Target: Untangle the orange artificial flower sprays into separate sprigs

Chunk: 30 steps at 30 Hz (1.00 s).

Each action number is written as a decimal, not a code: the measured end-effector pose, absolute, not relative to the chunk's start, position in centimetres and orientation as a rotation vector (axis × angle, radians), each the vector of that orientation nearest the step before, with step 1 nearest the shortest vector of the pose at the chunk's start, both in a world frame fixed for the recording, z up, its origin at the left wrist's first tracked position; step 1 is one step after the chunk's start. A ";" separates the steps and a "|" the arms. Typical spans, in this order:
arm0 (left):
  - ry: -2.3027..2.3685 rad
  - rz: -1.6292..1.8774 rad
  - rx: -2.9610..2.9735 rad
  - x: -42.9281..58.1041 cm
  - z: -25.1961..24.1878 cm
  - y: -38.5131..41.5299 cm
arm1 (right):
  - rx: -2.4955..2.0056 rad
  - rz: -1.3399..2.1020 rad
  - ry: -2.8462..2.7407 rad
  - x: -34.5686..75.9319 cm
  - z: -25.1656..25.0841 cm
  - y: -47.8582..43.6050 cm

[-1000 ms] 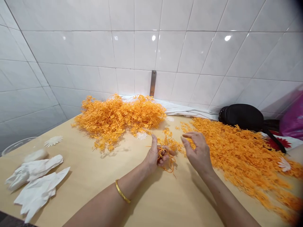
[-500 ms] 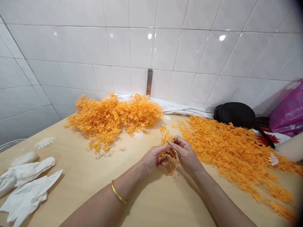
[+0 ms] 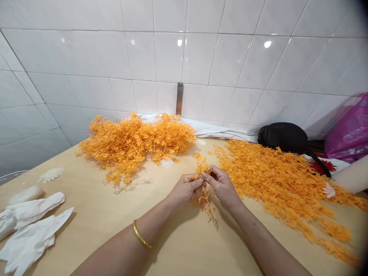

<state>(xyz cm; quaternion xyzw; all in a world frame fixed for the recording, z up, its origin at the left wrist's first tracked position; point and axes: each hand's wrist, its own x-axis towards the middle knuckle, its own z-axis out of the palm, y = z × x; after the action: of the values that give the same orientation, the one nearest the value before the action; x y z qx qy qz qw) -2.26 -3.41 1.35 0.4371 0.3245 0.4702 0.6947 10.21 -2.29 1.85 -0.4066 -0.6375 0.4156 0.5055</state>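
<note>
My left hand (image 3: 184, 190) and my right hand (image 3: 222, 187) meet over the middle of the wooden table (image 3: 178, 245), both pinched on one orange plastic sprig (image 3: 204, 197). Its tip sticks up between the fingers and its tail hangs down toward the table. A gold bangle (image 3: 141, 238) sits on my left wrist. A heap of orange sprigs (image 3: 135, 142) lies behind my left hand. A long spread of orange sprigs (image 3: 287, 184) runs along the table to the right of my right hand.
White gloves (image 3: 28, 226) lie at the left edge, with white flower pieces (image 3: 51, 174) nearby. A black pouch (image 3: 283, 137) and a pink bag (image 3: 349, 134) sit at the back right. Another person's arm (image 3: 349, 178) enters from the right. Tiled walls close the corner.
My right hand came in from open beside the sprig and pinched it together with my left. The sprig went from a curled bunch to hanging straight down.
</note>
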 end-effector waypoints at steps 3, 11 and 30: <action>0.710 1.045 0.996 -2.2 2.0 -3.4 | -0.965 1.034 -1.344 9.6 1.8 -2.2; 0.670 1.072 0.863 -1.3 1.6 -2.7 | -0.956 1.134 -0.914 8.2 2.0 -2.2; 0.331 0.998 0.537 -4.6 1.0 -1.8 | -1.499 0.035 -1.734 14.0 3.0 -1.3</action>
<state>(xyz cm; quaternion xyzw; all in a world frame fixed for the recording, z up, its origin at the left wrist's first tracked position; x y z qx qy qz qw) -4.56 -1.78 0.97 0.2530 0.1559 0.4706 0.8308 13.96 -1.29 3.00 -0.5959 -0.6892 0.0138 0.4120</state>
